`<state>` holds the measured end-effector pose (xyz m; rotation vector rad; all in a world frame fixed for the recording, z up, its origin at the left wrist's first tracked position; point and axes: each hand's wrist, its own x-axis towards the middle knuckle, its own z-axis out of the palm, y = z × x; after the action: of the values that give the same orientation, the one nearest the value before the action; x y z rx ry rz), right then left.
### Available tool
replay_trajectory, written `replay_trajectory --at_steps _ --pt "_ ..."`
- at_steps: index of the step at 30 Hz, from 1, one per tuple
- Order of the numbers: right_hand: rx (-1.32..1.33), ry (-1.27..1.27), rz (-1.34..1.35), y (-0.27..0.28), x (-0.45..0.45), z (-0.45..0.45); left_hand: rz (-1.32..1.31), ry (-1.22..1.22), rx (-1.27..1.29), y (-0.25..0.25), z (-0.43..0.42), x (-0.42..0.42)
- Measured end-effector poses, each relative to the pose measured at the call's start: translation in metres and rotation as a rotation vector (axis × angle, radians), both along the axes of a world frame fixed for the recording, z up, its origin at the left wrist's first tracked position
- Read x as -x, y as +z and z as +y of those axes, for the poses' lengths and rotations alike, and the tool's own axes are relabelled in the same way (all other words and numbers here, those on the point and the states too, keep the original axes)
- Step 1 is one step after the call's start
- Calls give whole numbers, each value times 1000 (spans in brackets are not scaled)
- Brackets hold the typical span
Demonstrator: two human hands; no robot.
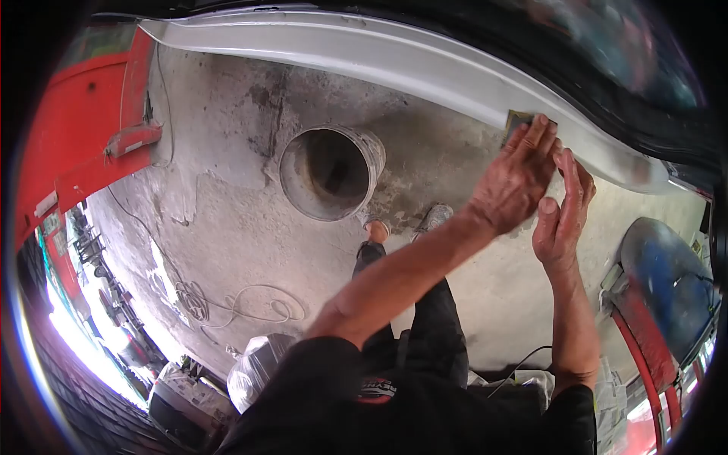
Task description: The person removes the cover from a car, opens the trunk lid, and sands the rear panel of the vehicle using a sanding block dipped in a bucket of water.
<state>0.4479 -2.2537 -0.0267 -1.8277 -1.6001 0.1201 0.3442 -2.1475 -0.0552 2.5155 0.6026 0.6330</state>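
A long white-grey panel (341, 47) curves across the top of the head view, beneath a dark glossy surface. My left hand (519, 178) reaches up to its lower edge, fingers together over a thin, dark, yellowish-edged sheet or pad (517, 121) and pressing it against the panel. Just to the right, my right hand (563, 205) is raised beside the panel with thumb and fingers apart and nothing visible in it. Its fingertips come close to my left hand; whether they touch the panel or the other hand is unclear.
A round, open metal-looking bucket (326, 174) stands on the stained concrete floor (243, 243), near my feet. A cable (265, 307) lies coiled at lower left. Red metal structures (83, 114) rise at left, and a red frame (644, 341) with a blue-grey object (660, 265) at right.
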Motion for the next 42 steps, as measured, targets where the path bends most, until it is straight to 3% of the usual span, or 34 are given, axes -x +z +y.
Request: replay_trajectory --at_steps 3,7,8,9,14,16,17,18,21,22,23,26,28,30,36,39,42 --pt "29 -135 167 -6 3 -12 -269 44 442 13 -14 2" --pt "66 -38 355 -3 25 -7 -444 121 1051 32 -28 36" --pt "101 106 101 -5 29 5 -521 179 1255 36 -27 42" --pt "110 145 143 -6 33 8 -600 236 1478 40 -27 45" --pt "351 104 410 17 48 21 -599 261 1746 51 -8 59" --pt "288 79 170 4 49 23 -601 269 1798 50 -6 55" --pt "256 67 47 -4 51 23 -493 237 1573 49 -4 56" --pt "241 -4 121 -7 54 20 -387 204 1345 50 -2 58" --pt "226 -52 603 -9 47 10 -148 151 588 49 15 65" --pt "136 -49 543 -6 40 13 -111 154 291 47 33 67" --pt "154 -90 308 1 34 13 -73 154 -5 44 51 69" --pt "83 -110 -13 3 12 10 153 32 -169 6 98 79" --pt "66 -104 -201 15 1 16 131 -24 -391 -9 127 103" --pt "76 -123 -360 13 -11 20 117 -21 -418 -19 153 121" --pt "305 -123 -440 -30 -7 12 129 106 -560 -18 213 183" --pt "255 -148 -369 -39 17 34 61 162 -524 -28 213 181" --pt "187 -7 -399 -39 49 84 -10 194 -470 -35 211 174"
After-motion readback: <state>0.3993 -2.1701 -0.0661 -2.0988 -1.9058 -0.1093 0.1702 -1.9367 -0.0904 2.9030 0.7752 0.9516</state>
